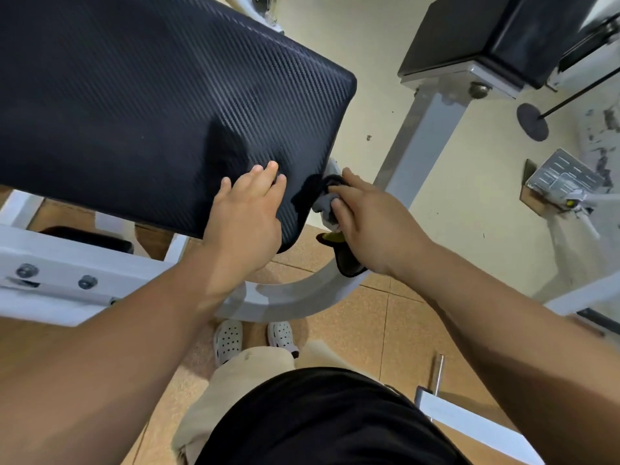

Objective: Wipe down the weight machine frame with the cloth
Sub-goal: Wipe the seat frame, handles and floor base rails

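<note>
A large black textured pad (161, 105) of the weight machine fills the upper left. My left hand (245, 213) lies flat on the pad's lower right corner, fingers spread, holding nothing. My right hand (365, 223) is closed on a bunched cloth (327, 203), grey with dark parts, and presses it against the white curved frame tube (295, 297) right beside the pad's edge. A dark piece of the cloth with a yellow patch hangs below the hand.
A white frame beam with bolts (50, 280) runs at the left. A white post (422, 129) under another black pad (469, 31) stands at upper right. A metal foot plate (560, 176) lies at right. My feet in white perforated shoes (228, 340) stand on tan floor tiles.
</note>
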